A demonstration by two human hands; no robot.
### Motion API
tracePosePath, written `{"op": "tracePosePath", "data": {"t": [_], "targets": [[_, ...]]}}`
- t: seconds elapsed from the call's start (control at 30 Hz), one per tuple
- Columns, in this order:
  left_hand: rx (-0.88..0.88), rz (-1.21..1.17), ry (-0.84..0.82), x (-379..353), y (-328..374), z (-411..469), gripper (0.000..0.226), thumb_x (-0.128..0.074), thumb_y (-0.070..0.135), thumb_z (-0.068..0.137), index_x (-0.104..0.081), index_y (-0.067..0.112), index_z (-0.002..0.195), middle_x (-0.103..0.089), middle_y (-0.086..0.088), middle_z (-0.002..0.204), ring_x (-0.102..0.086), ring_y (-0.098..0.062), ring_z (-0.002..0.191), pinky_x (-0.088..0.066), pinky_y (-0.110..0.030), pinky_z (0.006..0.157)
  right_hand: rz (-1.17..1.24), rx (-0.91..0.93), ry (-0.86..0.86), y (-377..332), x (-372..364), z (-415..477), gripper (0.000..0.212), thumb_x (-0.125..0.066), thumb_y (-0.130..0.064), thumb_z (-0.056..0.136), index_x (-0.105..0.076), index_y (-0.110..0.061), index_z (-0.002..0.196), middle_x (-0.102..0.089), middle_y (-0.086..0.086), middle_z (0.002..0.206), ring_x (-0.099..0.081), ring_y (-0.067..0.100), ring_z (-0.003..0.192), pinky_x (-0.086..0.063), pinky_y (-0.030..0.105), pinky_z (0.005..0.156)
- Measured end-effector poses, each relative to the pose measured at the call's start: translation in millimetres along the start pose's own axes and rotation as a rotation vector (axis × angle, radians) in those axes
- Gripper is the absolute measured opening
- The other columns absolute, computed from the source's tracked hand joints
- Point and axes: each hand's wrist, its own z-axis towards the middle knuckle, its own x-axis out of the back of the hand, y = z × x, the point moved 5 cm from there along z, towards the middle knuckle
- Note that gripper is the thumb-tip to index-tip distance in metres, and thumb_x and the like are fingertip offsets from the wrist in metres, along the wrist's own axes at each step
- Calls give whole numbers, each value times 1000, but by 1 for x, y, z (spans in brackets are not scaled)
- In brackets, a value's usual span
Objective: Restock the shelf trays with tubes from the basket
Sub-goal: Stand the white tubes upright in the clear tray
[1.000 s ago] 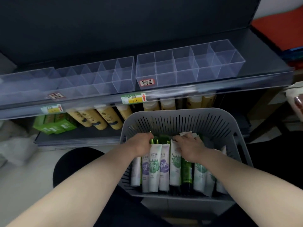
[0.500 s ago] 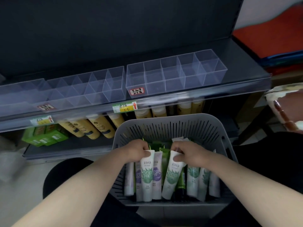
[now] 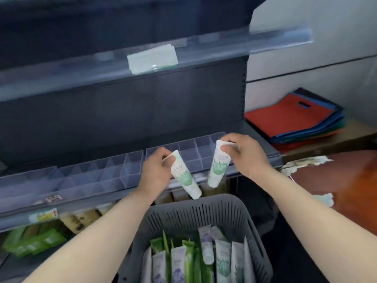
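My left hand [image 3: 157, 172] grips a white tube with green print [image 3: 184, 176] by its flat end, cap hanging down. My right hand [image 3: 242, 154] pinches a second white and green tube [image 3: 219, 166] the same way. Both tubes hang in front of the right clear divided tray [image 3: 193, 150] on the dark shelf, above the grey slotted basket [image 3: 183, 213]. Several more tubes, white, green and purple-printed, lie in the basket [image 3: 204, 260]. A second clear divided tray [image 3: 81, 176] stands to the left; its compartments look bare.
An upper shelf edge with a clear strip and a white label [image 3: 152, 58] runs overhead. Yellow bottles [image 3: 79, 219] and green boxes [image 3: 30, 242] fill the shelf below. Red and blue bags [image 3: 293, 117] are stacked at the right, a brown worn surface [image 3: 336, 180] beside them.
Both hands lifted out of the basket, each with a white and green tube, and rose to the level of the right tray. The view tilted upward.
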Motion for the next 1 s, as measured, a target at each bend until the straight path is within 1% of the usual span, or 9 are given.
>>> {"op": "tracePosePath", "data": {"t": [0.1,0.2,0.33,0.5,0.6,0.7,0.8,0.9,1.0], "targets": [[-51,-66,107,1,34,19,19,-53,21,93,-54,26,76,-66,-5,83,-67,-30,84,-57,-48,64,-42,77,157,-2,27,26,18,-57,-12,91,-67,-22,103,-66,4,100,-55,27,97,-45,38,82],[-56,-146,172,-4,52,41,18,-54,17,92,-55,25,76,-65,-6,82,-66,-29,84,-57,-54,66,-99,126,284,1,43,47,17,-57,-12,91,-67,-15,104,-66,9,96,-53,31,88,-37,33,73],[-56,-150,209,-15,58,69,10,-53,24,87,-56,24,76,-66,-6,82,-66,-29,85,-56,-55,70,-146,116,241,16,34,72,20,-54,-21,94,-67,-17,109,-65,8,99,-50,30,90,-39,36,74],[-78,-103,238,-29,61,93,10,-54,19,91,-57,17,81,-66,-7,84,-66,-28,84,-56,-52,69,-162,93,238,34,25,93,21,-56,-14,92,-66,-18,110,-65,7,101,-50,27,92,-43,36,73],[-107,-43,265,-38,67,109,9,-54,15,93,-58,10,87,-66,-8,87,-65,-26,84,-57,-48,68,-141,99,275,39,21,109,22,-56,-11,91,-66,-18,109,-65,6,100,-50,27,91,-44,37,74],[-147,43,279,-46,72,124,11,-53,15,95,-59,6,92,-65,-7,88,-62,-25,83,-53,-37,67,-139,114,285,44,13,124,22,-57,-11,90,-66,-18,107,-65,5,100,-50,27,91,-46,40,75],[-162,96,277,-53,73,133,12,-53,15,96,-60,6,95,-65,-5,89,-58,-18,79,-43,-27,64,-184,131,222,53,0,138,19,-58,-10,90,-67,-18,104,-66,4,97,-52,29,90,-46,42,74],[-185,121,223,-60,69,139,13,-53,18,96,-60,7,94,-64,-4,85,-57,-16,76,-45,-29,63,-265,138,40,62,-17,148,18,-54,-13,92,-65,-20,103,-65,3,98,-54,30,92,-46,43,76],[-201,169,152,-67,65,145,12,-52,19,97,-58,11,91,-62,-2,81,-55,-14,73,-43,-29,60,-372,147,-69,65,-28,149,19,-50,-15,94,-63,-22,107,-63,0,102,-51,27,97,-40,35,75]]}}
